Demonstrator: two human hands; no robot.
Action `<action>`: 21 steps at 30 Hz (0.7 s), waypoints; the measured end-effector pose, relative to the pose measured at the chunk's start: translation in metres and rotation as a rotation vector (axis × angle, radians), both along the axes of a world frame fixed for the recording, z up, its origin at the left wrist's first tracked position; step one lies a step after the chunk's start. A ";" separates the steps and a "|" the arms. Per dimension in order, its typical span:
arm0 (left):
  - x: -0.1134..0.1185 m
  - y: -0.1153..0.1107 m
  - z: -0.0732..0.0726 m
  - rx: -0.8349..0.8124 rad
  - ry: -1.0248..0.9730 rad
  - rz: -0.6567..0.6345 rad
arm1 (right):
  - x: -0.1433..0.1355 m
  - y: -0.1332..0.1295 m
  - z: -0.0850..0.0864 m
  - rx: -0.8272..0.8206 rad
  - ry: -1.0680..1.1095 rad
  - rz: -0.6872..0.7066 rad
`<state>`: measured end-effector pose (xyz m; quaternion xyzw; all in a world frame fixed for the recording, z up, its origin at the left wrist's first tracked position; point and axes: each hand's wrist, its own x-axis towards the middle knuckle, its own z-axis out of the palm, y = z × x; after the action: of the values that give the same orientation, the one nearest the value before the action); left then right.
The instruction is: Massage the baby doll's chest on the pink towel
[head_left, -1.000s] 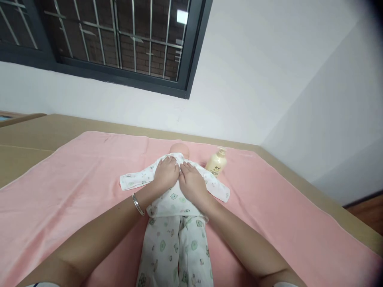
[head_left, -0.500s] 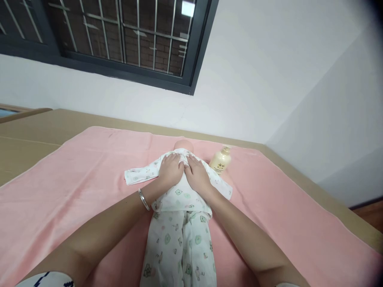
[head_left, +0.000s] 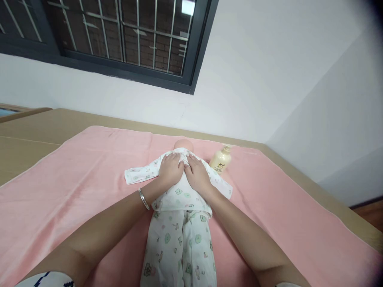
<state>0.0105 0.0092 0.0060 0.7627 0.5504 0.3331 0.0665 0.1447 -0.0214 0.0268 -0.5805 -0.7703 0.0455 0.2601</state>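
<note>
A baby doll [head_left: 183,201] in white pyjamas with small green prints lies stretched out, its arms spread to the sides. Only the smooth, pinkish top of its head shows beyond the collar. My left hand [head_left: 171,169] rests flat on the left side of its upper body, fingers pointing towards the head. Flat on the right side lies my right hand [head_left: 197,173], its thumb close to the left one. Neither hand grips anything. Just past the doll's right sleeve is a pale yellow pump bottle [head_left: 220,160], apart from my hands.
A pink blanket [head_left: 98,167] with some creases lies under the doll, on a wooden surface [head_left: 74,119]. Behind it rises a white wall [head_left: 239,79] with a dark-framed, barred window [head_left: 191,75]. Another wall closes off the right side.
</note>
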 end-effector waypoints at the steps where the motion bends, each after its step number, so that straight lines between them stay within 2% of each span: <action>1: 0.000 0.000 0.000 0.002 -0.002 0.000 | 0.000 0.000 0.000 0.001 -0.002 0.000; 21: -0.001 0.000 0.000 0.004 -0.005 -0.003 | 0.001 0.000 0.000 0.008 0.002 0.005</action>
<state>0.0099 0.0093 0.0057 0.7626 0.5486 0.3361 0.0671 0.1459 -0.0213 0.0264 -0.5772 -0.7718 0.0436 0.2633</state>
